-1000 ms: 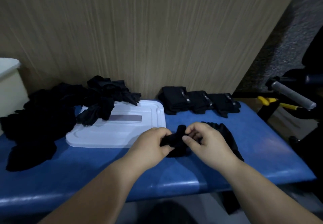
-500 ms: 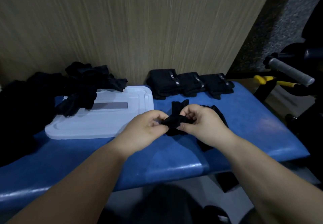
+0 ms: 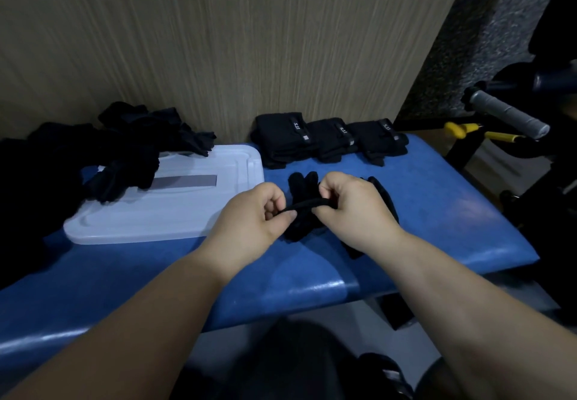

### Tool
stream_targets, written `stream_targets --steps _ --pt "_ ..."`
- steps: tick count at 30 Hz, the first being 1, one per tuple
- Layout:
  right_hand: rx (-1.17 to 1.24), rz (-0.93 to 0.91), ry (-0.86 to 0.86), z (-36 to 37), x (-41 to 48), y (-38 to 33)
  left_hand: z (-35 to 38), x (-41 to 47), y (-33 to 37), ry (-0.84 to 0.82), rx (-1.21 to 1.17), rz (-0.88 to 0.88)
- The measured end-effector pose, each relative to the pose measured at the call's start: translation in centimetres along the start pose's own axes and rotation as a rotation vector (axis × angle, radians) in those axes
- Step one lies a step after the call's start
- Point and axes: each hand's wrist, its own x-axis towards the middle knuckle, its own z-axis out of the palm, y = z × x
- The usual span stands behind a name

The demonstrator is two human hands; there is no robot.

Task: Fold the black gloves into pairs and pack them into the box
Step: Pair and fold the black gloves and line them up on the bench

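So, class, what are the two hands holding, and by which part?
The left hand and right hand both pinch one black glove by what looks like its cuff edge, stretched between them.

The table (image 3: 437, 212) is bright blue with a glossy sheen along its front edge. The held glove (image 3: 304, 212) is plain black, as is the pile of loose gloves (image 3: 62, 162). The folded glove pairs (image 3: 287, 137) are black with small white lettering and grey tags. The plastic lid (image 3: 175, 209) is white with a grey strip (image 3: 184, 182). The wall panel (image 3: 218, 40) is tan with vertical wood-grain streaks; the wall to its right (image 3: 487, 34) is speckled grey. The handlebar grip (image 3: 505, 115) is grey, the tool handles (image 3: 456, 128) yellow.
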Motion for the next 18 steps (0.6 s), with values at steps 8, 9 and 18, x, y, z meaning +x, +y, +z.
stream_targets --steps 8,9,18 --pt "0.136 -0.014 0.085 0.94 -0.05 -0.84 0.40 -0.16 0.34 0.145 0.134 0.042" --pt "0.187 -0.012 0.054 0.95 -0.02 -0.87 0.40 -0.12 0.34 0.165 0.133 0.037" --pt "0.509 0.072 -0.068 0.47 -0.03 -0.63 -0.29 0.23 0.72 0.109 -0.147 -0.058"
